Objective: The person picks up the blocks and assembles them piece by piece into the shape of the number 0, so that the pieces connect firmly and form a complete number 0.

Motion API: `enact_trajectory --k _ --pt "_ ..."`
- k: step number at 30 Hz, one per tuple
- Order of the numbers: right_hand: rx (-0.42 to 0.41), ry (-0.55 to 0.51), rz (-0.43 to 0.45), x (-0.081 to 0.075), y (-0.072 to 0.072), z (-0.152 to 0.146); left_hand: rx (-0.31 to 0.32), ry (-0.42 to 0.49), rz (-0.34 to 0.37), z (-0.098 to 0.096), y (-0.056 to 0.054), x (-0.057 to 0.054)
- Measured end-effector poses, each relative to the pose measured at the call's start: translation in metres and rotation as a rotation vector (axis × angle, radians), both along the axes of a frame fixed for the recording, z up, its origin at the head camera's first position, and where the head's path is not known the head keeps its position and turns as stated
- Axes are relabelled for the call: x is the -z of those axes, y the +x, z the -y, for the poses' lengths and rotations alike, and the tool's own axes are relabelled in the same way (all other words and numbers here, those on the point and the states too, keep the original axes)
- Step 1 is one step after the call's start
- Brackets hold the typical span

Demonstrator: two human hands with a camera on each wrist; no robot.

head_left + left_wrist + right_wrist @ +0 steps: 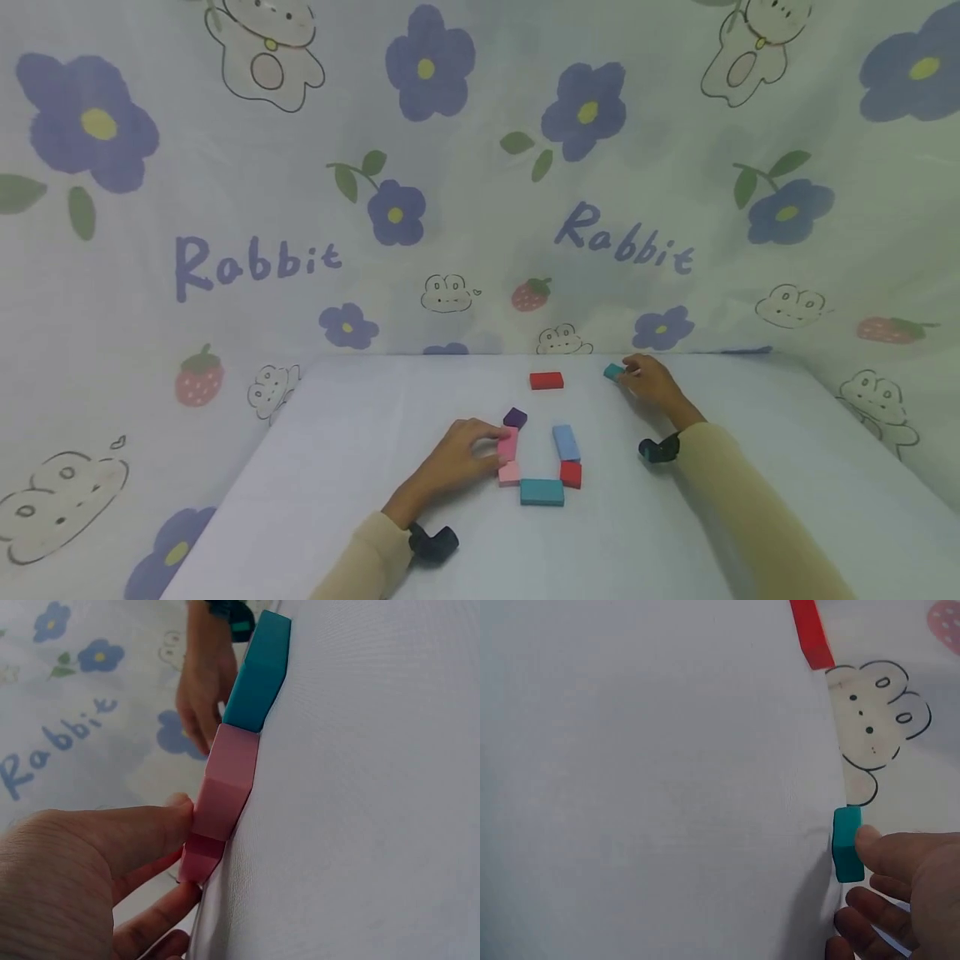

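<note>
My left hand holds a pink block lengthwise between thumb and fingers. This block lies in line with a lighter pink block, and the thumb is right at their joint. A large teal block lies beside the lighter pink one. At the far right of the table, my right hand grips a small teal block, the thumb pressed on its side. Its other fingertips are partly hidden beyond the block in the right wrist view. A purple block stands at an angle by the pink block's far end.
A light blue block meets a red block on the right side of a U-shaped layout. Another red block lies near the back edge. The white table ends at a printed curtain.
</note>
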State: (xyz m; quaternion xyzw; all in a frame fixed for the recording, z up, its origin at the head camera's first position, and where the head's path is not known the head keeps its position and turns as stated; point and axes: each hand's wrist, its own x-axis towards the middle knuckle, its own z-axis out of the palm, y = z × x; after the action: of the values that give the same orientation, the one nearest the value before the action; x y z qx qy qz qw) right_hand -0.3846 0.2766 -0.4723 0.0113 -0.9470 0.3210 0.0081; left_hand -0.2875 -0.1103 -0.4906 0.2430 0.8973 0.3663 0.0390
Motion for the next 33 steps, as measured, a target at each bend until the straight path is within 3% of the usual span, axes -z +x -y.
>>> enact_trajectory --k 5,11,16,26,33 --pt "-0.082 0.027 0.009 -0.005 -0.003 -0.001 0.004 0.002 -0.01 0.003 0.0 0.0" --pt "-0.195 0.135 0.011 -0.01 -0.008 -0.006 0.007 0.002 0.003 0.003 -0.001 0.001" --pt "-0.179 0.15 0.034 -0.008 -0.012 -0.006 -0.011 0.003 0.008 0.002 0.0 0.002" --pt "-0.186 0.147 -0.002 -0.002 -0.011 -0.011 0.005 0.009 0.001 0.0 0.004 0.0" --pt "-0.165 0.022 0.021 -0.003 -0.009 -0.012 0.007 0.005 -0.011 0.002 0.004 -0.001"
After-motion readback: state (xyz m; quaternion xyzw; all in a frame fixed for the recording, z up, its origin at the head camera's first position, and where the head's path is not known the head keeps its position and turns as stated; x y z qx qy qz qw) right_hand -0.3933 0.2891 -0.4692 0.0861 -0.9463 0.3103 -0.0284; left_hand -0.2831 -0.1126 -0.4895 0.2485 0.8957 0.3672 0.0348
